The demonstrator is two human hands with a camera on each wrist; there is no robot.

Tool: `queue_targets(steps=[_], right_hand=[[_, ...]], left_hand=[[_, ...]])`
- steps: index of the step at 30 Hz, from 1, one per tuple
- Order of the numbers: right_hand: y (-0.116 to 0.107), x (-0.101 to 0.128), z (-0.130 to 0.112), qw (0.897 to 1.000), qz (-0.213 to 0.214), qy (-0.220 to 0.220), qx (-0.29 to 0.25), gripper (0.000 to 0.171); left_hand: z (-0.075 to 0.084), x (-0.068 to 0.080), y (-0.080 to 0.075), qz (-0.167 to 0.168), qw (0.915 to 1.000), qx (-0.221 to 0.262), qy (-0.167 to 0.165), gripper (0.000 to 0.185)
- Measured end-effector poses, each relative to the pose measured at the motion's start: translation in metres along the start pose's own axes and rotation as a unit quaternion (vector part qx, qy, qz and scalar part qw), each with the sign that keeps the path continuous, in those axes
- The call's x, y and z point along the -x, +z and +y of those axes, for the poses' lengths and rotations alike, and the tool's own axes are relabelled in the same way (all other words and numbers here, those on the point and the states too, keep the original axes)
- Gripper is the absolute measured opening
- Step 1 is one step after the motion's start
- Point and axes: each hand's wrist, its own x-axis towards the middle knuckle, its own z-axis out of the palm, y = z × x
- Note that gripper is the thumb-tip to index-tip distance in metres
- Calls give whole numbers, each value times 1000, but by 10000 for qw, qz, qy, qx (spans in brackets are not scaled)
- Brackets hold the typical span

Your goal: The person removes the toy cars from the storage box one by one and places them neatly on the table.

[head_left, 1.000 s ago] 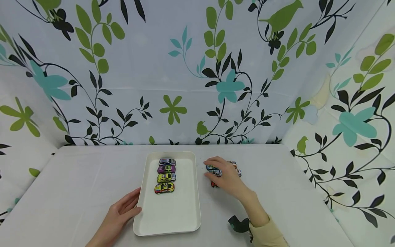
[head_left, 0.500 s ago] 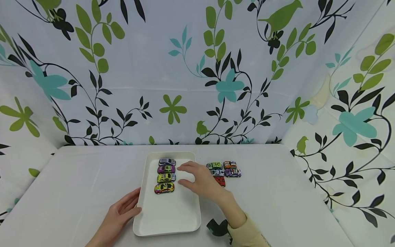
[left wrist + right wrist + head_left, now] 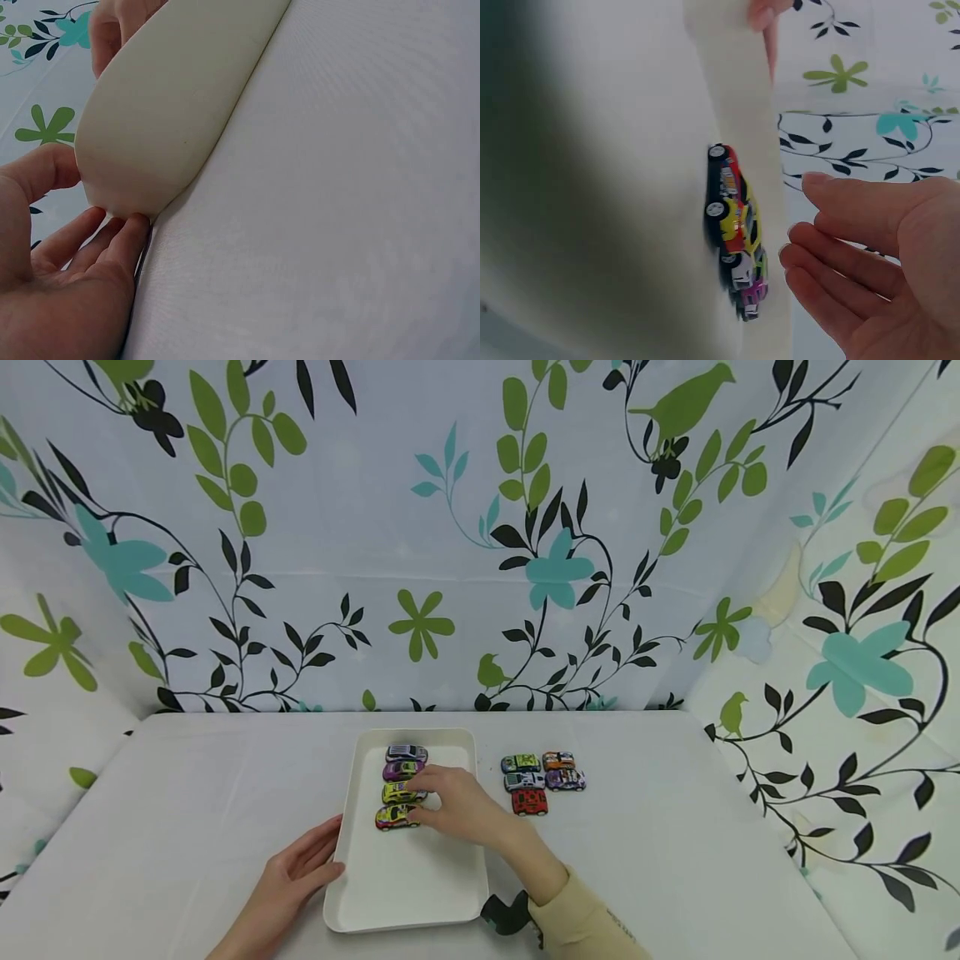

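The work looks to be at the lining-up stage: the right hand (image 3: 459,810) hovers over the white rectangular plastic tray (image 3: 420,885), fingers straight and holding nothing, fingertips just beside the row of 4 small painted toy cars (image 3: 403,770) along the tray's left side. The left hand (image 3: 294,875) rests flat on the grey table (image 3: 187,793), fingers against the tray's left rim. I judge the next move calls for reaching to the 5 loose toy cars (image 3: 522,781) right of the tray.
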Motion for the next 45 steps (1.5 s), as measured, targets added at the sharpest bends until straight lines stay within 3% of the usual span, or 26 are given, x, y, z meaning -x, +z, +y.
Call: queue_targets(steps=[4, 9, 20, 37, 45], right_hand=[[10, -1, 4, 9985, -284, 8, 464, 31], [17, 0, 4, 9962, -254, -23, 831, 28], [25, 3, 7, 9958, -59, -46, 915, 27], [24, 4, 6, 9970, -82, -25, 773, 26], [14, 14, 10, 9977, 240, -147, 611, 29]], left_hand=[[-1, -1, 0, -26, 10000, 6, -10, 68], [0, -1, 0, -16, 10000, -4, -83, 69], [2, -2, 0, -8, 9997, -100, -233, 70], [-2, 0, -1, 35, 10000, -21, 61, 68], [-1, 0, -1, 27, 10000, -22, 38, 67]])
